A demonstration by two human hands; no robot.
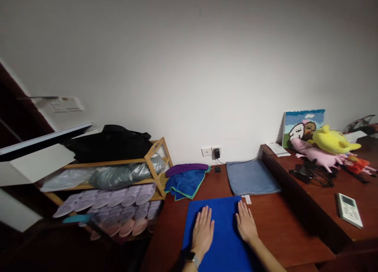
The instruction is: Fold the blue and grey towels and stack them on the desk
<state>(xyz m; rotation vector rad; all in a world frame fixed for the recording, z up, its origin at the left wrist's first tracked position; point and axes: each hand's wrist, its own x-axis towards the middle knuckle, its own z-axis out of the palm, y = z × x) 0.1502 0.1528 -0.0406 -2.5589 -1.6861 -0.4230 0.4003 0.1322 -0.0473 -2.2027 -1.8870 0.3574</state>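
A bright blue cloth lies spread on the reddish-brown desk, its near end running out of view. My left hand rests flat on the cloth's left part, fingers stretched forward, a watch on the wrist. Along the cloth's right edge lies my right hand, also flat with fingers extended. Neither hand grips anything. Beyond them, a grey-blue cloth with a white tag lies flat at the back right. Crumpled blue and purple cloths sit at the back left.
On the raised surface at right are plush toys, a dark cable, a white remote-like device and a picture. A wooden rack with several slippers stands left. A plug sits in the wall socket.
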